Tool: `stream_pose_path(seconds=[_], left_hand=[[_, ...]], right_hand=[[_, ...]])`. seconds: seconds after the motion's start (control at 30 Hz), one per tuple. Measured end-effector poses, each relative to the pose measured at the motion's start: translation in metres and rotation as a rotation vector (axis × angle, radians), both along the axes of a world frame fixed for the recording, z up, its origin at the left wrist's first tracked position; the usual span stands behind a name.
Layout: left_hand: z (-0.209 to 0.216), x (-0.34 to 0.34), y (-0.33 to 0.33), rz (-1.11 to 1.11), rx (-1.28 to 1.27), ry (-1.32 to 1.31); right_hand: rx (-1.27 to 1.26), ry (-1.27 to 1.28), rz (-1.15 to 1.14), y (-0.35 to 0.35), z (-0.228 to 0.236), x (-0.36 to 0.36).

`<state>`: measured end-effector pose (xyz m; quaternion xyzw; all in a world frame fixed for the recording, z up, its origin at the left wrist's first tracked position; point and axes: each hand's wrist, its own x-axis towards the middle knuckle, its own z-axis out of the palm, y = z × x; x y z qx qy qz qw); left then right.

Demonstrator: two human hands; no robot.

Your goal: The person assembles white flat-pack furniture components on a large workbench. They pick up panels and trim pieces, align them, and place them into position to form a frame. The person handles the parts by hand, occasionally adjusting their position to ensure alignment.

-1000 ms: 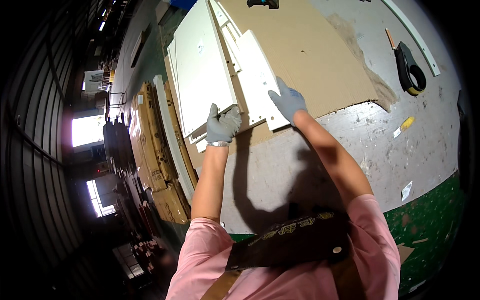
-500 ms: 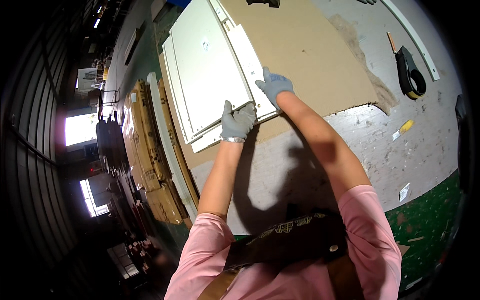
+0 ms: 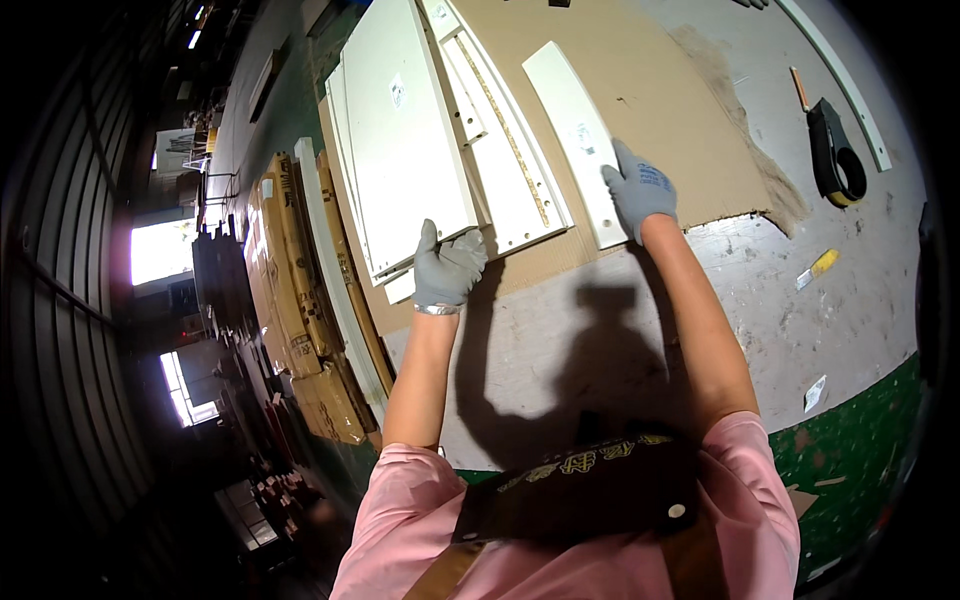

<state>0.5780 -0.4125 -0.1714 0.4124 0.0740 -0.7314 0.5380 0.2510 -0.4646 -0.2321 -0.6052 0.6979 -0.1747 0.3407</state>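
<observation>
Pink short-sleeved shirt (image 3: 400, 500), dark apron (image 3: 560, 510)
Left hand (image 3: 448, 264) and right hand (image 3: 643, 192) wear grey gloves (image 3: 440, 287), the left a silvery wristband (image 3: 437, 309); the apron has yellow lettering (image 3: 580, 463), studs (image 3: 676, 511) and brown straps (image 3: 445, 573).

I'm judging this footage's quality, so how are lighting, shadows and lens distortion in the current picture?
Head view: the larger opening at left glares white against darkness; head view: the narrow board at the right hand is brightly lit, while a dark shadow crosses the grey tabletop; head view: the white strip at upper right bows, likely from fisheye distortion.
</observation>
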Motion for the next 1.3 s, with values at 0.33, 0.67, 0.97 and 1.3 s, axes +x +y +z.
stream_pose_path(seconds=[0.33,0.67,0.97,1.3], left_hand=[[0.019,-0.013,-0.001,-0.036,-0.028,-0.120],[0.031,-0.021,0.007,-0.034,-0.083,-0.113],[0.030,-0.035,-0.001,0.047,-0.068,-0.140],[-0.031,-0.046,0.006,-0.034,-0.265,0.028]], right_hand=[[-0.574,-0.030,0.252,-0.084,0.025,0.147],[-0.517,0.202,0.297,-0.114,-0.009,0.185],[-0.617,0.135,0.261,-0.114,-0.008,0.180],[-0.507,-0.417,-0.161,-0.244,-0.023,0.134]])
